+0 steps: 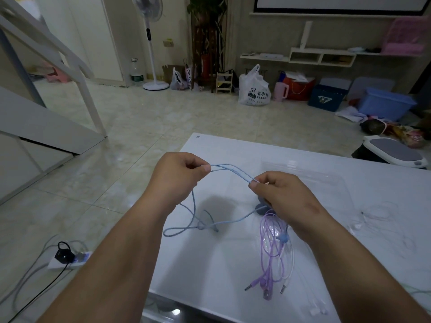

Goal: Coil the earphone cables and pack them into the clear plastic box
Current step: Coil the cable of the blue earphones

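Blue cable (pixel 233 171) hangs doubled between our two hands above the white table (pixel 217 271): left hand (pixel 179 177) pinches the strands between thumb and forefinger, and right hand (pixel 279 194) pinches them too, a little nearer and to the right. That keeps the stretch taut so loops can be laid evenly, we reckon, while the slack trails down onto the tabletop. Purple earphones (pixel 274 243) lie bundled near the right wrist, a white set (pixel 377 217) further right, neither packed yet, and the clear plastic box (pixel 310 176) sits just beyond the right hand, handy for dropping coils in.
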`<action>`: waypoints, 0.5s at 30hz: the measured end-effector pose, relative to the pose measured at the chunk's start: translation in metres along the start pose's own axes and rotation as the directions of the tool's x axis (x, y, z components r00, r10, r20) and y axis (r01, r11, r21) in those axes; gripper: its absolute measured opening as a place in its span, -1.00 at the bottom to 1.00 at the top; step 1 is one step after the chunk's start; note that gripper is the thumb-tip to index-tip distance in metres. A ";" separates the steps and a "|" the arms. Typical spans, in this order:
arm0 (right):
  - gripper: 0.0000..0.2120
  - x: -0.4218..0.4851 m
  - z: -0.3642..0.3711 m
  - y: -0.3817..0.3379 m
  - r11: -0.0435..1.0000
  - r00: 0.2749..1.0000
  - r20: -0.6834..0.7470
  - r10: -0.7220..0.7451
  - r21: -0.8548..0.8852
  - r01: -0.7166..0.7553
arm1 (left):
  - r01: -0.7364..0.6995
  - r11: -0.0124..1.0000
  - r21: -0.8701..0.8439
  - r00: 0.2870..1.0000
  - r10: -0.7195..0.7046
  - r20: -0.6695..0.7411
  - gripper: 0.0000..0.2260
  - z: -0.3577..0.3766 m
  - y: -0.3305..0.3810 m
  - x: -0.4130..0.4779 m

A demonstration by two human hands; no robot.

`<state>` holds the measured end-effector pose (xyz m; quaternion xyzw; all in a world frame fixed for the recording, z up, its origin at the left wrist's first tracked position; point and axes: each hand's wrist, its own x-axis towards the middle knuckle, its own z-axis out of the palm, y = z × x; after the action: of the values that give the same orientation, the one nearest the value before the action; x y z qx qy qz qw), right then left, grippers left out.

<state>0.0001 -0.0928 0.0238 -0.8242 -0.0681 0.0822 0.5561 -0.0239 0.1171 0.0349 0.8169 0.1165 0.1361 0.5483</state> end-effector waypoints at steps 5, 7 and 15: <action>-0.89 0.000 0.001 0.001 0.998 1.000 -0.005 0.004 0.066 -0.003 | -0.043 0.987 0.156 0.998 0.036 0.044 -0.87 0.001 -0.001 0.000; -0.92 -0.001 0.004 0.002 0.998 1.000 -0.010 -0.011 0.063 0.011 | -0.049 0.962 0.269 0.995 0.023 0.099 -0.83 0.001 -0.002 -0.001; -0.91 -0.001 0.007 -0.001 0.999 0.998 -0.048 -0.036 0.010 0.036 | -0.104 0.970 0.219 0.957 0.038 0.289 -0.77 0.005 0.003 -0.007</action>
<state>-0.0026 -0.0866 0.0222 -0.8215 -0.0691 0.0526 0.5635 -0.0286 0.1092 0.0357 0.8899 0.0225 0.0233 0.4551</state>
